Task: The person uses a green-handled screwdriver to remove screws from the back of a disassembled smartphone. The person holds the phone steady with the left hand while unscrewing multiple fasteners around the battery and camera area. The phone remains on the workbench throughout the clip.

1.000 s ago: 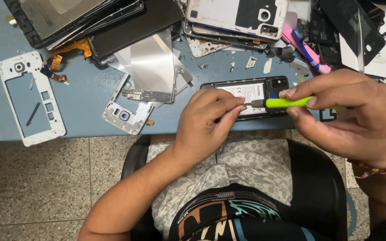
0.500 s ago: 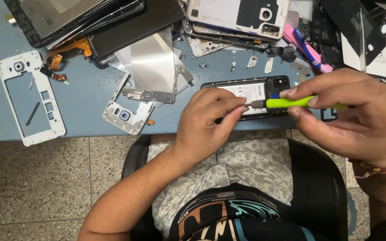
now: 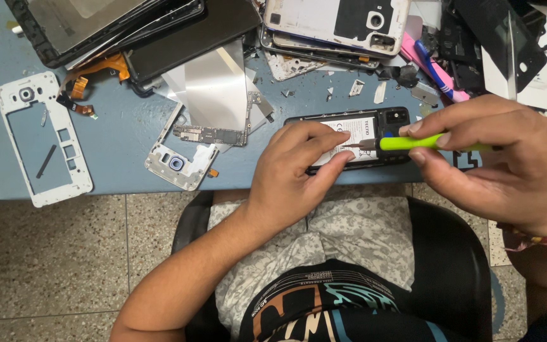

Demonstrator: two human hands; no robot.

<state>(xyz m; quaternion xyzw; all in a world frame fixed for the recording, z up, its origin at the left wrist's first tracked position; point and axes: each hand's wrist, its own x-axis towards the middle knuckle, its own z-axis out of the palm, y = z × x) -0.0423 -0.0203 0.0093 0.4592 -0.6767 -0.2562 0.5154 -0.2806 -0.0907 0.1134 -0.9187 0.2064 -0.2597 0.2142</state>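
Currently, the left hand [image 3: 289,180] presses its fingers [image 3: 324,136] flat on the opened black phone [image 3: 356,140] at the table [image 3: 121,145] edge. At 3 o'clock, the right hand [image 3: 508,168] — fingers pinched closed — holds a green screwdriver [image 3: 428,142], tip touching the phone.

Brightness: the scene is evenly and fairly brightly lit from above.
Glare: pale reflections are seen on the silver metal sheet [image 3: 213,88].
Shadows: soft, short shadows are cast under the hands.
Focus: the view is sharp; slight softness is noticed at the edges.
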